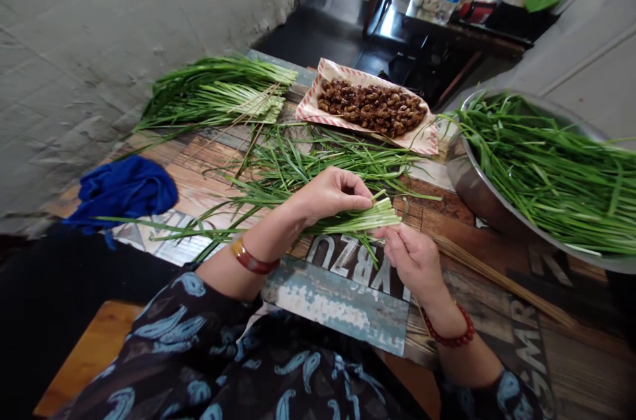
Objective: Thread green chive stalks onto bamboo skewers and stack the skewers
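Observation:
Over the middle of the wooden table, my left hand (338,195) is closed around green stalks (365,218), whose pale cut ends point right. The leaves trail away left, under my wrist. Just right of those ends, my right hand (410,251) is pinched at the lower edge of the bunch, fingertips touching a stalk. Loose green leaves (298,158) lie spread behind my hands. A bundle of thin wooden sticks (507,281) rests on the table to the right of my right hand.
A neat pile of green stalks (213,92) with a few sticks lies back left. Behind my hands is a paper-lined tray (305,105) of brown pieces. A metal bowl (460,171) of greens stands right, a blue cloth (126,188) left. A wall (124,16) borders the left side.

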Available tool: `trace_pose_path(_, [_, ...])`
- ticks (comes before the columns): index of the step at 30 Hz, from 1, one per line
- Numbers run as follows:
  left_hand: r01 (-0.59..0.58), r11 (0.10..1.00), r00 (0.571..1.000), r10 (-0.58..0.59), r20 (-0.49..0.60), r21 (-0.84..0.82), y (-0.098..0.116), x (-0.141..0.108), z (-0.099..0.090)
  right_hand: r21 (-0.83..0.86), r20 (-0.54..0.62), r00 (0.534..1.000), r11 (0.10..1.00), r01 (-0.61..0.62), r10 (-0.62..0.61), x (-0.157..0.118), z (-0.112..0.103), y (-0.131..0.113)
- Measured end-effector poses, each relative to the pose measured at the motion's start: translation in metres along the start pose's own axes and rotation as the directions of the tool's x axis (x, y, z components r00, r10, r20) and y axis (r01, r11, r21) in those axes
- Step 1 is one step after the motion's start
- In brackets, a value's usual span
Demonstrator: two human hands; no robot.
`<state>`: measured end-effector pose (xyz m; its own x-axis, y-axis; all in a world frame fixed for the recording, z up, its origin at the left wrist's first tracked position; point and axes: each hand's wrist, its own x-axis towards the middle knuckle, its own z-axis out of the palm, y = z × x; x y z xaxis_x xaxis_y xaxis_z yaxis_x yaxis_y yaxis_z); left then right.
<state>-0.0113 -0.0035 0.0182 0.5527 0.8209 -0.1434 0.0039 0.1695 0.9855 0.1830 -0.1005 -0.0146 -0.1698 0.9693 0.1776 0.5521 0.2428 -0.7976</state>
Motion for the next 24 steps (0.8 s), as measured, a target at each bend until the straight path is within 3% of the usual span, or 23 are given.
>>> trace_pose_path(5, [0.012, 1.0, 0.997, -0.012, 0.074, 0.006, 0.0001, 0.0005, -0.0017, -0.023, 0.004, 1.0, 1.0, -0.012, 0.012, 0.0006, 0.0006, 0.0012])
trace_pose_path(10, [-0.08, 0.992, 0.992, 0.07, 0.104, 0.094, -0.0033, 0.0025, -0.0035, -0.017, 0.013, 0.999, 0.999, -0.039, 0.039, 0.0019, 0.0012, 0.0008])
trace_pose_path(14, [-0.154, 0.983, 0.979, 0.138, 0.151, 0.104, -0.0041, 0.0015, -0.0045, 0.065, 0.036, 0.996, 0.995, -0.081, 0.079, 0.0021, 0.0017, 0.001])
trace_pose_path(19, [-0.14, 0.986, 0.964, 0.113, 0.242, 0.096, -0.0011, -0.0012, -0.0036, 0.13, 0.056, 0.993, 0.986, -0.108, 0.102, 0.0025, 0.002, 0.004])
trace_pose_path(24, [-0.127, 0.981, 0.975, 0.097, 0.2, 0.147, -0.0039, 0.0009, 0.0009, 0.167, 0.068, 0.991, 0.978, -0.124, 0.114, 0.0031, 0.0009, 0.0058])
